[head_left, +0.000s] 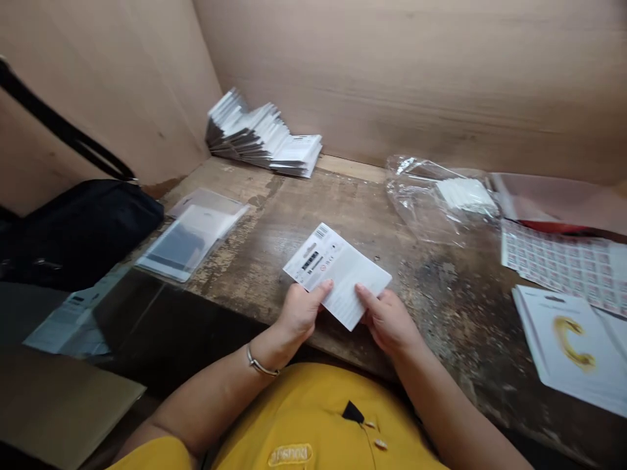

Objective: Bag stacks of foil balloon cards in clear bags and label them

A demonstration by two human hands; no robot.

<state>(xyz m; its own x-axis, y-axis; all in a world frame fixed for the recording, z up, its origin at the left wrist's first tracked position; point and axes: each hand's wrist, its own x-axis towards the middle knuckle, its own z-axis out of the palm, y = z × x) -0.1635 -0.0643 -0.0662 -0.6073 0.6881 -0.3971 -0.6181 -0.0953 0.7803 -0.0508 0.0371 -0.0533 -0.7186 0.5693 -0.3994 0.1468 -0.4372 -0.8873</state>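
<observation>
1. Overall, a worn wooden workbench (294,222) is seen from above, boxed in by plywood walls: a back wall (441,78) and a left wall (98,111) meeting at about 11 o'clock. Directions are clock positions around the held card, with 12 o'clock toward the back wall.
2. The white barcoded card (337,274) is at the centre, just above the bench and near its front edge, held by 2 hands.
3. The left hand (298,313), with a metal bracelet (260,362) on its wrist, and the right hand (389,320) grip the card's near edge from either side. Both thumbs (323,288) press on its upper face, and the remaining fingers curl out of sight beneath it, so the grip is closed.
4. At 11 o'clock, a fanned stack of white packaged cards (259,134) lies against the back wall.
5. At 2 o'clock, a crumpled clear plastic bag (421,202) holds a white bundle (465,196).
6. At 3 o'clock lies a printed label sheet (563,271); at 4 o'clock, a white card with a gold C-shaped print (571,346).
7. At 9 o'clock, clear plastic sleeves (193,235) lie on the bench, beside a black bag (78,235) with a black strap (63,117).
8. At 7 o'clock, a cardboard sheet (53,405) sits below bench level.
</observation>
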